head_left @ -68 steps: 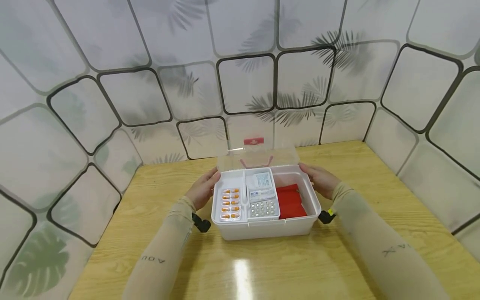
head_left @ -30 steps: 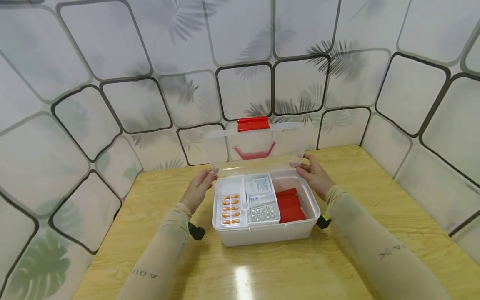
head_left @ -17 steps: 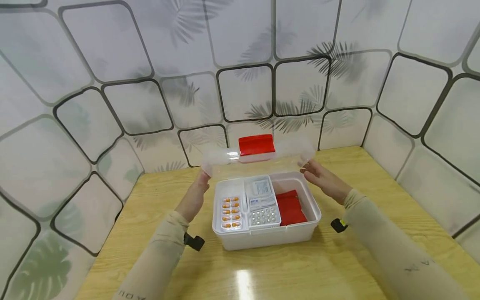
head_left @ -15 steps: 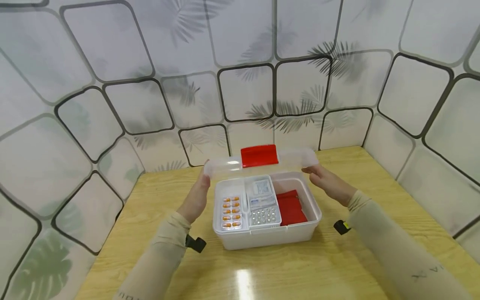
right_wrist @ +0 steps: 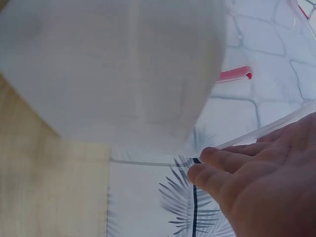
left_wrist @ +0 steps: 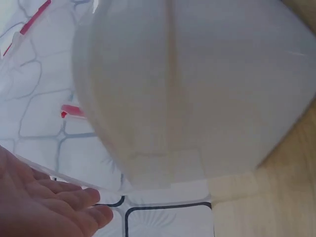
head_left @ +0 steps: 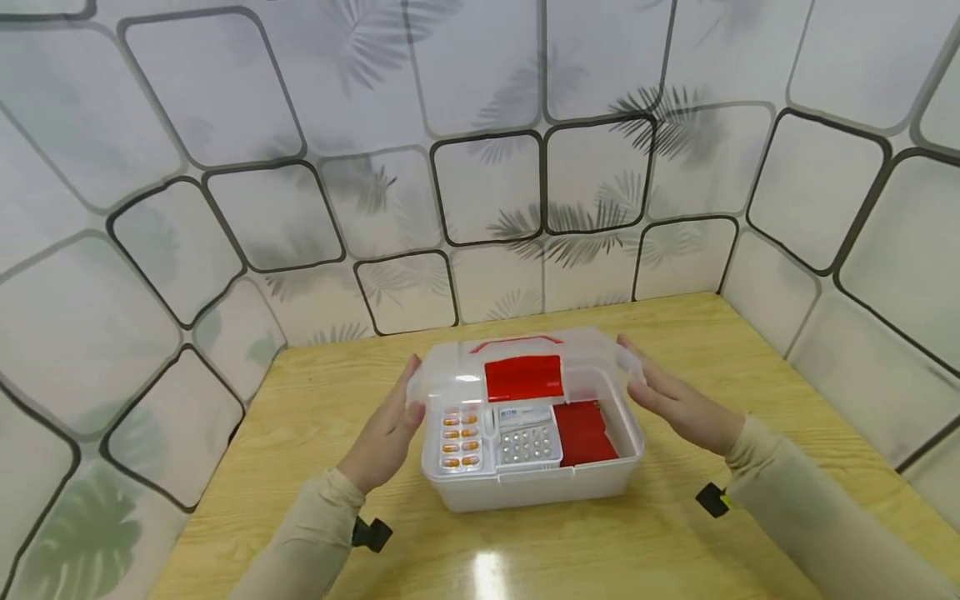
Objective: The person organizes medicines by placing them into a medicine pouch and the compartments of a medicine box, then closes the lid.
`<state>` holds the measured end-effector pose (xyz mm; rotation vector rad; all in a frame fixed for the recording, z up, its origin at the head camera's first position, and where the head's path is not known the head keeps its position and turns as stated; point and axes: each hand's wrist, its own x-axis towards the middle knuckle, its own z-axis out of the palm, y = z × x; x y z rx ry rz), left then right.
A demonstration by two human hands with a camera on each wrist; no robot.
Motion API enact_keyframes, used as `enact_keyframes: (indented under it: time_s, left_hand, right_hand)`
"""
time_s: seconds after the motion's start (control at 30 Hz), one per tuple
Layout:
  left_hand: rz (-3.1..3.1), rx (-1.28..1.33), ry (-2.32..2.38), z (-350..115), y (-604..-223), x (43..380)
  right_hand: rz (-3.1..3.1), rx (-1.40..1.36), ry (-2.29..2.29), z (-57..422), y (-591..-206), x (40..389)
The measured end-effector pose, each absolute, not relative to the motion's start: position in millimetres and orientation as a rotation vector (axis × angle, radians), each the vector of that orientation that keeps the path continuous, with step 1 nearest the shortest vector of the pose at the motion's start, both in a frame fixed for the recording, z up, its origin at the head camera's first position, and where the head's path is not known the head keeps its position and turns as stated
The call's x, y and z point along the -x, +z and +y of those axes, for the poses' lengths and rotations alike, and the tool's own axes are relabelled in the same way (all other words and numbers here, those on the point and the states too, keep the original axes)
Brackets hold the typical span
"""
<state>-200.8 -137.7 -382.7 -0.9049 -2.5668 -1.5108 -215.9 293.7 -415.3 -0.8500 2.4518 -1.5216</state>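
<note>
A white first-aid box point(head_left: 525, 493) stands on the table, its clear lid point(head_left: 450, 367) tilted partway down over it. The lid carries a red latch point(head_left: 523, 378) and a red handle point(head_left: 517, 342). My left hand point(head_left: 386, 429) touches the lid's left end with straight fingers. At the right end my right hand point(head_left: 678, 408) does the same, fingers extended along the lid's edge point(right_wrist: 266, 129). Inside lie a blister pack of orange capsules point(head_left: 460, 442), a blister pack of white tablets point(head_left: 527, 445), a small white packet point(head_left: 523, 414) and a red pouch point(head_left: 585, 435).
The wooden table point(head_left: 330, 392) extends around the box on all sides. A patterned curtain or wall covering point(head_left: 495, 192) rises behind the table and along both sides. A black wrist camera sits on each wrist, the right one point(head_left: 712, 500) close above the tabletop.
The lid has swung forward and down from standing upright behind the box, and now covers its back part. Both hands have moved with it along the lid's ends, the right one shifting outward.
</note>
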Motion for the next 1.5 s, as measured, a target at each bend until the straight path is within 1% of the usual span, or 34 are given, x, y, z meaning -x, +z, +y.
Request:
enact_keyframes:
  time_s: [0.07, 0.1, 0.2, 0.33, 0.43, 0.63, 0.8, 0.97, 1.13, 1.3, 1.4, 1.5]
  left_hand:
    - [-2.558, 0.932, -1.436, -141.1, -390.4, 196.3]
    - [-2.555, 0.942, -1.398, -142.0, -394.0, 194.5]
    - [-2.557, 0.94, -1.325, -143.2, -403.4, 192.0]
    - [-2.566, 0.919, -1.249, -143.2, -414.7, 196.2]
    - [-2.581, 0.904, -1.212, -141.9, -420.0, 203.1]
    - [-2.618, 0.867, -1.194, -137.8, -426.0, 232.2]
    - [-2.614, 0.841, -1.198, -135.3, -428.9, 259.7]
    - [-2.643, 0.797, -1.202, -131.2, -428.3, 279.3]
    - [-2.625, 0.761, -1.247, -127.4, -427.9, 286.8]
    - [-2.559, 0.81, -1.244, -122.6, -428.3, 288.4]
    - [-2.551, 0.793, -1.209, -119.7, -428.1, 287.3]
    - [-2.541, 0.762, -1.056, -114.8, -426.2, 286.6]
  right_hand:
    - [2.52, 0.826, -1.429, 272.8, -380.9, 181.9]
    - [2.549, 0.837, -1.389, 266.1, -371.1, 171.4]
    - [2.596, 0.886, -1.332, 264.1, -376.0, 166.4]
    - [2.63, 0.876, -1.329, 269.9, -400.9, 181.9]
    - [2.671, 0.796, -1.311, 268.2, -409.6, 194.5]
    - [2.731, 0.706, -1.29, 263.1, -417.6, 224.8]
    - [2.737, 0.705, -1.335, 259.0, -421.9, 251.4]
    - [2.723, 0.699, -1.396, 258.0, -425.5, 271.4]
    - [2.676, 0.666, -1.46, 256.3, -427.0, 280.4]
    - [2.678, 0.667, -1.498, 254.6, -427.7, 282.4]
    - [2.824, 0.695, -1.4, 252.1, -426.4, 280.9]
    - [3.036, 0.763, -1.217, 247.1, -423.8, 278.8]
